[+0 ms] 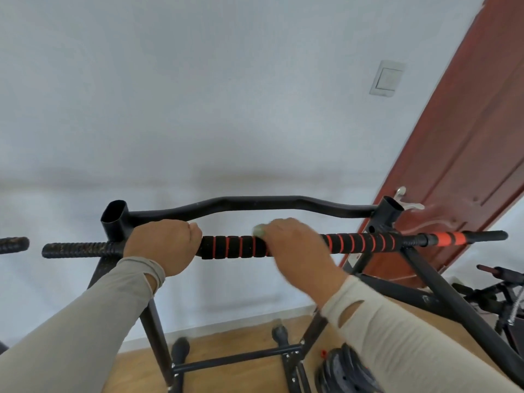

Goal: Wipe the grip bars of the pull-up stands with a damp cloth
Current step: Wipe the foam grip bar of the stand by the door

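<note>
A black pull-up stand's grip bar (229, 246) runs across the middle of the view, padded in black foam with red rings. My left hand (163, 245) grips the bar near the left upright. My right hand (292, 245) is wrapped over the bar's middle, blurred, with a pale green cloth (258, 230) peeking out beside the knuckles. The bar's right part (365, 242) and orange-banded end (450, 238) are uncovered. A worn bare grip (76, 249) sticks out to the left.
Behind runs a curved black upper bar (255, 201) against a white wall. A red-brown door (467, 165) leans at right. Weight plates (344, 373) lie on the wooden floor below, other black equipment (499, 293) stands at far right. Another bar end (12, 244) shows at left.
</note>
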{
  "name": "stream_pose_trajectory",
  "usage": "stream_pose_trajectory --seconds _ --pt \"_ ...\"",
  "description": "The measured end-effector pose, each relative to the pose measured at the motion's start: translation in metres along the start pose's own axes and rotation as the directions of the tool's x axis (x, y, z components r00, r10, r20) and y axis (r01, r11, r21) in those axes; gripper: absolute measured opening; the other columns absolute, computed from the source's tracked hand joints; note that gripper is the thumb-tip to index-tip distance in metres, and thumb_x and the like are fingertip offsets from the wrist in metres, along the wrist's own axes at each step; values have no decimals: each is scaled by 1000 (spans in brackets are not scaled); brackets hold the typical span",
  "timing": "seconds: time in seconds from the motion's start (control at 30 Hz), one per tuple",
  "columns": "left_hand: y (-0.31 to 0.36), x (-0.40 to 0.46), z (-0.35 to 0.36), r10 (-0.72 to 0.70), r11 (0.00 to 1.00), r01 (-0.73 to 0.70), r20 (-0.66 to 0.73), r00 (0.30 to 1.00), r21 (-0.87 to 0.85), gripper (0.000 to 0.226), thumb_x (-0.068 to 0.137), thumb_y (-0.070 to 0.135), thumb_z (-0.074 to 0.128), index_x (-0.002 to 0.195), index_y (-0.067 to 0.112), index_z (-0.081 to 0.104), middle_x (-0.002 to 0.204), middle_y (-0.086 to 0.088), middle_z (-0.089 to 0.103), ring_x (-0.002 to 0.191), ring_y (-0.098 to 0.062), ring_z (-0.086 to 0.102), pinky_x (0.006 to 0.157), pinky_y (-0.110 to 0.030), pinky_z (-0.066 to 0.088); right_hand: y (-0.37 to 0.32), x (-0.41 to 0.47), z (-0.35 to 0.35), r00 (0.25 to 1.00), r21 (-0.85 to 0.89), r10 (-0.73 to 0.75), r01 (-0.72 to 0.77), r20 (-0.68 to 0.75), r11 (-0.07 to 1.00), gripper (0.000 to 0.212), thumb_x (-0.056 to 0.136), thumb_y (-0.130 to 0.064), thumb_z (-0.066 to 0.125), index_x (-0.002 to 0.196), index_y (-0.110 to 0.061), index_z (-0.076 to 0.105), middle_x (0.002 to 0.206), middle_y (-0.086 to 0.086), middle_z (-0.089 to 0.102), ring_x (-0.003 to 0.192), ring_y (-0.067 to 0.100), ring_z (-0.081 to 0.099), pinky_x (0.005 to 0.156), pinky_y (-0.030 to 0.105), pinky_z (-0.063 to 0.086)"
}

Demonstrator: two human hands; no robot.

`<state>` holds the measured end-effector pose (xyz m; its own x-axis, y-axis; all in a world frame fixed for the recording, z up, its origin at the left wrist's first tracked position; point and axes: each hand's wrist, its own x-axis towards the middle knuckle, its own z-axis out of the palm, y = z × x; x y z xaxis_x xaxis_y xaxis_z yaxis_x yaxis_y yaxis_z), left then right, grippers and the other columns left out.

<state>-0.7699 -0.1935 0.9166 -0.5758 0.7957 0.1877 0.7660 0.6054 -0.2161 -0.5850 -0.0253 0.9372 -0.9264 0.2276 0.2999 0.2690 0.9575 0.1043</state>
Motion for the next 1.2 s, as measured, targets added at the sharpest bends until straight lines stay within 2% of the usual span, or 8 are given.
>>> stream_pose_trajectory --seconds 0.1,0.23,0.57,0.67,0.8,0.93,1.07,1.2 --pt "-3 2 5 -17 999 17 8 1000 28 32 100 29 27 110 22 57 74 8 54 62 -15 54 49 -25 34 62 -27 -17 964 -210 227 -195 139 958 36 79 1 53 88 -34 55 72 -12 53 73 13 59 66 26 45" --pt "-2 1 9 -35 999 35 -34 999 2 31 101 33 27 98 22 56 70 8 57 58 -13 55 48 -25 37 82 -42 -28 927 -278 373 -346 47 896 16 96 -22 62 86 -32 58 63 -9 57 58 14 59 63 34 58" --pt "-1 0 6 -110 984 99 -68 992 -149 35 104 32 26 92 19 56 68 7 58 61 -15 61 56 -30 54 -58 13 12 991 145 88 -72 -106 987 26 95 -22 61 120 -24 67 88 -6 67 74 12 46 79 32 49" --pt "-3 1 9 -86 988 78 -56 995 -130 33 103 32 24 94 20 53 68 8 55 61 -15 59 53 -27 48 -23 2 1 1000 43 -25 25 11 999 31 94 -12 58 119 -31 58 86 -12 58 77 10 55 77 27 51" --pt "-3 5 14 -94 989 87 -54 994 -116 41 102 37 21 89 23 58 63 7 52 52 -10 49 50 -24 41 38 -10 -17 977 -132 156 -137 147 982 19 95 -15 59 104 -31 55 75 -10 50 72 13 57 74 31 55" --pt "-3 5 12 -168 971 156 -49 985 -179 49 102 39 22 70 21 55 60 4 58 55 -15 58 58 -27 52 18 -15 -12 983 37 181 -181 21 983 9 105 -25 55 99 -25 62 77 -8 61 71 16 62 76 37 59" --pt "-2 3 9 -107 991 103 -48 993 -86 43 102 36 22 77 22 53 63 6 56 58 -14 59 57 -27 51 -2 -22 -4 988 169 136 -122 -73 978 15 106 -23 53 113 -21 66 92 -6 71 82 18 67 83 36 59" --pt "-2 4 7 -61 997 60 -8 998 -46 37 102 34 23 94 22 57 65 8 51 55 -11 52 51 -25 42 40 -18 -16 990 -94 107 -98 93 991 21 97 -19 59 111 -35 57 84 -11 63 77 14 63 81 35 58"
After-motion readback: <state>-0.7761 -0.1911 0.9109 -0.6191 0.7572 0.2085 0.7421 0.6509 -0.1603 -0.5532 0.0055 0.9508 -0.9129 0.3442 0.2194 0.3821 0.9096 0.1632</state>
